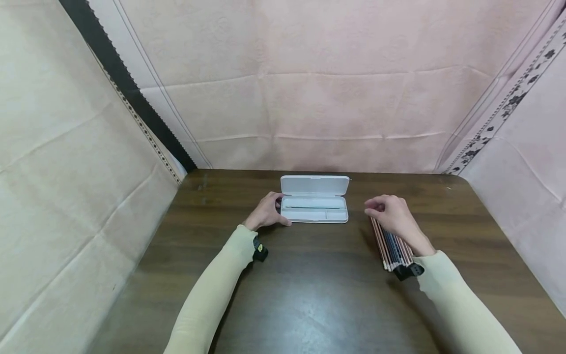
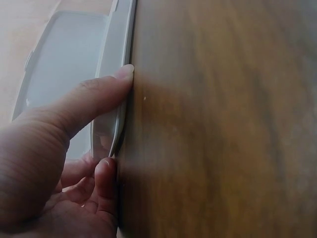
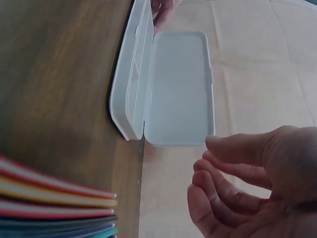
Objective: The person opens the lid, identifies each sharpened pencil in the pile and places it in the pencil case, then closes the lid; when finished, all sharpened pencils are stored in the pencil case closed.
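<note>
"Cream cloth (image 1: 336,98), creased, rises at the back and on both sides. What is next in size?"

"Dark brown table (image 1: 318,305), wood-grained, with light glinting off its near part. Then two pale yellow sleeves (image 1: 208,290), reaching over it from the near side."

"And on the table?"

"White pencil case (image 1: 314,187), towards the far edge and between the two hands. It is open, its lid (image 3: 179,89) raised at the back, its tray divided. One thin line runs along the tray; I can't tell whether that is a loose object."

"How is the left hand (image 1: 268,211) placed?"

"Gripping the case's left end: thumb on the front wall, fingers bent at the end."

"The right hand (image 1: 396,216)?"

"Apart from the case, to its right. Fingers loosely bent, a narrow gap to the thumb, holding nothing."

"Under it?"

"Pencils (image 1: 392,250), side by side on the table, partly hidden by that hand. The right wrist view shows red, yellow, dark and teal ones."

"Smallest?"

"Black wrist cameras (image 1: 260,250), one per wrist."
</note>
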The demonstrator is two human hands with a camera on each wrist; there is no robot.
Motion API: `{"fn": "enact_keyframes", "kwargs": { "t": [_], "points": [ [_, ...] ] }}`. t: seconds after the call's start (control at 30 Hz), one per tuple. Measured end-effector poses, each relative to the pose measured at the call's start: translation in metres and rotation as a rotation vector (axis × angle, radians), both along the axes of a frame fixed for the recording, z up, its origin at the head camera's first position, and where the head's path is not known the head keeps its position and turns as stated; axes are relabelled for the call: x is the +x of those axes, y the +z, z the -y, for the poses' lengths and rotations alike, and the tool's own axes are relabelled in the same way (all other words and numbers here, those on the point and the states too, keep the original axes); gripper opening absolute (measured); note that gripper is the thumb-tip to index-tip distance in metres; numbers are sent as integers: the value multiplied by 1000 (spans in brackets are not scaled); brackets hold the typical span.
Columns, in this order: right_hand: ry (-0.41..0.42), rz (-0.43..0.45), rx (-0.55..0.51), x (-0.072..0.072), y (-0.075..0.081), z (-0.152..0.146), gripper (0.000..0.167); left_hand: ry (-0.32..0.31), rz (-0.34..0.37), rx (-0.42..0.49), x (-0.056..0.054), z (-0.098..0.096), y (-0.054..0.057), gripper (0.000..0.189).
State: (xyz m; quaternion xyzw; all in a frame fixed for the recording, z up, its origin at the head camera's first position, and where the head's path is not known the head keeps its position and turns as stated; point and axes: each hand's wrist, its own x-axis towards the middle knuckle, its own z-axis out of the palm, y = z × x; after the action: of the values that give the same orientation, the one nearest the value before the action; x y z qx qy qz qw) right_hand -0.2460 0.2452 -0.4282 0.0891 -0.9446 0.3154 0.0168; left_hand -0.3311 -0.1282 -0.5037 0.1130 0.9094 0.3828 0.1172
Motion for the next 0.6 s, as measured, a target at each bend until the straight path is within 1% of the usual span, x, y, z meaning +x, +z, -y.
{"fn": "enact_keyframes", "kwargs": {
  "t": [0.17, 0.27, 0.33, 0.47, 0.6],
  "points": [
    [-36, -1, 17, 19, -7, -13, 27, -2, 3, -18, -1, 1, -1, 100],
    [-61, 20, 41, 27, -13, -22, 29, -7, -4, -22, -2, 2, -3, 100],
    [-83, 38, 62, 31, -16, -28, 30, -8, -6, -14, -2, 2, -3, 99],
    [-126, 70, 108, 33, -22, -41, 31, -8, -3, -14, -3, 2, -2, 98],
    [-167, 128, 105, 34, -28, -50, 31, -19, -7, -21, -2, 1, 0, 99]
  ]
}}
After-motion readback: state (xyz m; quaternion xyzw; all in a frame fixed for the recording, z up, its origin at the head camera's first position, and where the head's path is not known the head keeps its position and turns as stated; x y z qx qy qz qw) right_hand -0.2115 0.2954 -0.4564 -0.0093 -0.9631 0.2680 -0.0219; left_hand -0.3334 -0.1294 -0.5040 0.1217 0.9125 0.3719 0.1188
